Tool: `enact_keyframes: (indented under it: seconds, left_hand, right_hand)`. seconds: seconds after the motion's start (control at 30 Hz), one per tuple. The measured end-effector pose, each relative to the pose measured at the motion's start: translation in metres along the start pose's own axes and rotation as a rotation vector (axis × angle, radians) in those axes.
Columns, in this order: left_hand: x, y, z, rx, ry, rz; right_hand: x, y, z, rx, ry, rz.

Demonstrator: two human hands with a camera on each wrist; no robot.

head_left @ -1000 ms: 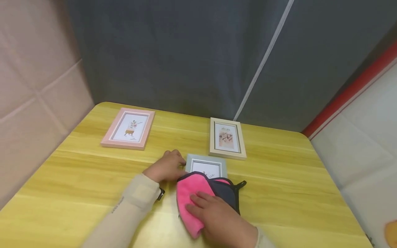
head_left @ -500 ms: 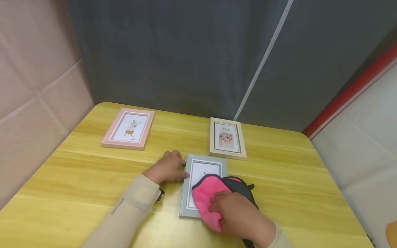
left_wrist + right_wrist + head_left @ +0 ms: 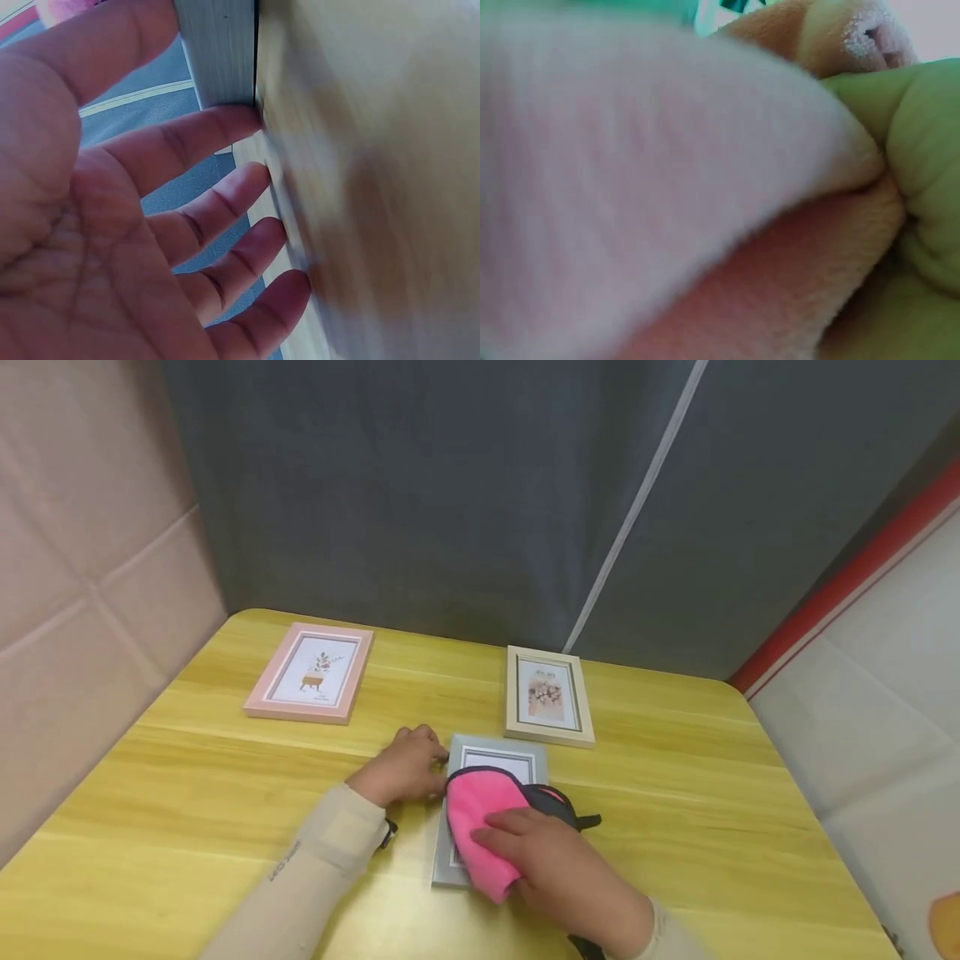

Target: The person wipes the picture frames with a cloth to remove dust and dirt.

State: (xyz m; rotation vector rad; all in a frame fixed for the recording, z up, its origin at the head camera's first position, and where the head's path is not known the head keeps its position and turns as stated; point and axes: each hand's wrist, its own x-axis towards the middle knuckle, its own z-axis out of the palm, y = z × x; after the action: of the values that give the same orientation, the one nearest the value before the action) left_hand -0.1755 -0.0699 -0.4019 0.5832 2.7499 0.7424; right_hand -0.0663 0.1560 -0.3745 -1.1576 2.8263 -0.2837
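Note:
In the head view a grey-blue picture frame (image 3: 442, 864) lies flat on the wooden table, partly covered by a pink and dark grey cloth (image 3: 480, 810). My right hand (image 3: 558, 868) grips this cloth over the frame; in the right wrist view the pink plush (image 3: 652, 165) bunches in folds against the palm (image 3: 937, 172). My left hand (image 3: 405, 764) touches the frame's left side near its far corner. Close up in the left wrist view, the thumb and index fingertip meet the frame's side (image 3: 219, 52), and the other fingers (image 3: 247, 262) rest along the table.
A pink picture frame (image 3: 258, 702) lies at the far left, a cream one (image 3: 513, 693) beyond the grey-blue frame. Behind the table (image 3: 712, 827) stands a dark grey panel (image 3: 390, 502). Pale walls (image 3: 82, 635) flank both sides; a yellow-orange thing (image 3: 945, 927) shows at lower right.
The cloth slides right and toward me, baring more of the grey-blue frame, then comes back left and away over its middle with my right hand. My left hand stays put.

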Motion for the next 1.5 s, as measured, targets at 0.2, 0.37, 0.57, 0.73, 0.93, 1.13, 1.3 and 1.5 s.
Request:
enact_keyframes:
  seconds: [0.2, 0.37, 0.57, 0.73, 0.93, 1.13, 1.3, 1.5]
  left_hand:
    - [0.002, -0.001, 0.002, 0.025, 0.003, -0.011]
    - [0.002, -0.001, 0.003, 0.037, 0.0, -0.011]
    - [0.0, 0.0, 0.001, 0.033, -0.014, -0.002]
    - [0.0, 0.001, 0.0, 0.016, -0.015, 0.0]
    - [0.0, 0.001, 0.001, 0.023, -0.019, -0.001]
    - [0.0, 0.0, 0.001, 0.02, -0.02, -0.004]
    - [-0.001, 0.0, 0.0, 0.022, -0.016, -0.001]
    - [0.0, 0.0, 0.001, 0.04, -0.005, 0.003]
  right_hand:
    - [0.006, -0.013, 0.016, -0.076, -0.035, -0.104]
    - [0.008, -0.015, 0.019, -0.075, -0.114, -0.051]
    - [0.007, -0.009, 0.011, -0.048, -0.15, 0.005]
    - [0.001, -0.003, 0.001, 0.013, -0.172, 0.071]
    - [-0.001, 0.001, -0.003, 0.027, -0.134, 0.059]
    - [-0.003, 0.004, -0.003, 0.089, -0.1, 0.06]
    - [0.0, 0.001, 0.001, 0.076, -0.034, 0.005]
    - [0.007, -0.01, 0.014, -0.041, 0.074, -0.153]
